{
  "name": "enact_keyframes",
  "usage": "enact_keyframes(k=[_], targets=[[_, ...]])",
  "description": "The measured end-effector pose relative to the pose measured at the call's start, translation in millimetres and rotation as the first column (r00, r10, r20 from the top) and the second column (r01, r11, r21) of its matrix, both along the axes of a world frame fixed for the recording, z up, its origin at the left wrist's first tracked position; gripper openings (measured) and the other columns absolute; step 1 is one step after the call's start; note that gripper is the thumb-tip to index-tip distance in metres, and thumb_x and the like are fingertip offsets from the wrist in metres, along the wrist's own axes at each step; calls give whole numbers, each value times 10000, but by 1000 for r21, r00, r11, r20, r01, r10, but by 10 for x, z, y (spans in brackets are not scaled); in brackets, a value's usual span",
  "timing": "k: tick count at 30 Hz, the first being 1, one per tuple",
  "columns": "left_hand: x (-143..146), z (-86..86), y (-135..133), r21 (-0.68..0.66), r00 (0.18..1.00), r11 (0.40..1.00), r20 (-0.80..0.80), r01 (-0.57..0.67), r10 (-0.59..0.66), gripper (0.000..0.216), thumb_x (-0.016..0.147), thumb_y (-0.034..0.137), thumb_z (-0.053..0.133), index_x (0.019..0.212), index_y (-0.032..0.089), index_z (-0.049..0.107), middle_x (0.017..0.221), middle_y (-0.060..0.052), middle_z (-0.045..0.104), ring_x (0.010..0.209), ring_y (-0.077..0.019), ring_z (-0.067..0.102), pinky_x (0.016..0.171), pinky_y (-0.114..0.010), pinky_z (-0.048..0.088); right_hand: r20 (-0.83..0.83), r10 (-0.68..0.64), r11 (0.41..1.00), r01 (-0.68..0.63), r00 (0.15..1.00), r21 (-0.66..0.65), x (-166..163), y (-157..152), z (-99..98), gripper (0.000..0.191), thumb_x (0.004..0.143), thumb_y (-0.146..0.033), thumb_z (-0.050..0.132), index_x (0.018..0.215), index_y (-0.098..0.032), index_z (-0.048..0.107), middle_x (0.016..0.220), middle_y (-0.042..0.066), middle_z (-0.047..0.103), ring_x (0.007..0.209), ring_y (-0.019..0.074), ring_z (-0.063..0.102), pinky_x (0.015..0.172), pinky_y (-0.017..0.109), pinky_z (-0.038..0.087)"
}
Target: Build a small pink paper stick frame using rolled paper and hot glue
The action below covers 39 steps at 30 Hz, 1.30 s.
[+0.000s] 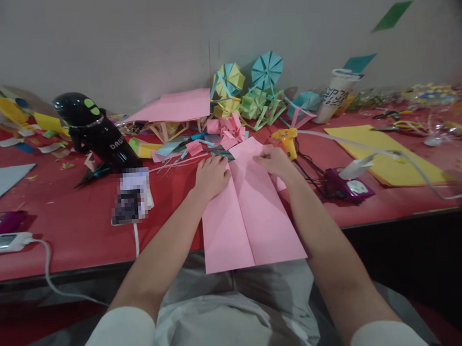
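Observation:
A pink sheet of paper [253,221] with a lengthwise crease lies in front of me, its near end jutting past the table edge over my lap. My left hand [213,176] rests palm down on the upper left of the sheet, fingers stretched forward and thumb toward the crease. At the upper right edge, my right hand [274,161] has its fingers curled, with the thumb and fingertips closed on the paper. Just beyond the sheet lie pink folded paper pieces [232,131]. A yellow glue gun [287,141] sits right beside my right hand.
On the red table [170,197] stand a black bottle [99,131], a phone [131,197], a purple power block [347,184], yellow paper sheets [386,155] and a white cup [334,96]. Folded paper umbrellas [267,70] lean by the wall. Cables cross the right side.

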State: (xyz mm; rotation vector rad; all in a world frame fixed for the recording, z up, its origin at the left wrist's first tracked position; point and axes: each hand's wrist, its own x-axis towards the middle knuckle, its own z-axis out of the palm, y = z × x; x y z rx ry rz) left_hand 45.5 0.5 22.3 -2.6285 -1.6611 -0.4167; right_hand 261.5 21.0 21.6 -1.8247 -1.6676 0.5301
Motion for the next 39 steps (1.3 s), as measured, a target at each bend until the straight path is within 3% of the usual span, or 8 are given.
enact_keyframes(k=[5, 11, 18, 25, 31, 33, 36, 39], targets=[[-51, 19, -23, -30, 999, 999, 9, 40, -40, 356, 960, 255, 398, 1182, 206, 671, 1399, -66, 596, 1319, -256, 498, 1155, -476, 315, 34, -23, 999, 21, 999, 46, -60, -8, 3, 298, 770, -335, 593, 537, -181, 490, 502, -26, 410, 535, 113, 399, 544, 275, 289], [-71, -9, -28, -107, 999, 994, 20, 37, -36, 383, 962, 256, 386, 1254, 231, 632, 1403, -53, 599, 1316, -261, 510, 1162, -539, 296, 67, -22, 999, 20, 998, 28, -62, -1, -28, 372, 745, -303, 599, 455, -199, 390, 461, -38, 307, 508, 104, 355, 523, 280, 266], [-42, 3, -36, -97, 999, 994, 3, 45, -45, 389, 946, 227, 375, 1234, 213, 637, 1341, -82, 636, 1257, -270, 549, 1144, -564, 301, 108, -25, 1000, 26, 994, -8, -24, 15, -80, 262, 686, -318, 674, 519, -185, 522, 516, -17, 471, 556, 126, 457, 541, 272, 314], [-31, -22, -31, -75, 999, 996, -3, 46, -46, 361, 951, 230, 378, 1182, 216, 655, 1295, -81, 658, 1234, -271, 559, 1135, -565, 309, 143, 8, 1000, -8, 990, -4, -9, 12, -83, 298, 688, -297, 675, 481, -187, 490, 491, -20, 441, 544, 122, 438, 534, 280, 291], [-34, -43, -65, -61, 1000, 998, 25, 18, -17, 354, 965, 225, 375, 1199, 231, 640, 1348, -64, 631, 1256, -244, 545, 1157, -526, 285, -107, 45, 998, -50, 993, -43, -7, -59, 20, 331, 698, -428, 688, 556, -178, 524, 522, -26, 448, 540, 106, 385, 515, 274, 267], [-38, -38, -75, -57, 1000, 998, 30, 11, -9, 357, 967, 222, 375, 1219, 227, 627, 1362, -66, 621, 1268, -241, 537, 1163, -517, 278, -153, 76, 995, -84, 985, -49, 2, -72, 40, 345, 683, -385, 703, 547, -192, 451, 517, -47, 396, 534, 90, 341, 518, 269, 248], [-54, -17, -73, -54, 999, 998, 37, -17, 19, 361, 969, 235, 382, 1253, 212, 604, 1384, -78, 602, 1285, -246, 527, 1171, -508, 267, -133, 128, 992, -128, 983, 10, 23, -57, 30, 431, 684, -286, 684, 528, -213, 288, 515, -68, 276, 536, 75, 266, 526, 265, 209], [-87, 11, -50, -48, 994, 996, 67, -78, 81, 386, 962, 272, 418, 1309, 186, 563, 1437, -100, 553, 1328, -264, 488, 1168, -494, 283, -140, 188, 978, -172, 972, 117, 37, -12, -13, 431, 705, -281, 661, 549, -219, 265, 546, -63, 251, 557, 83, 251, 535, 264, 197]])
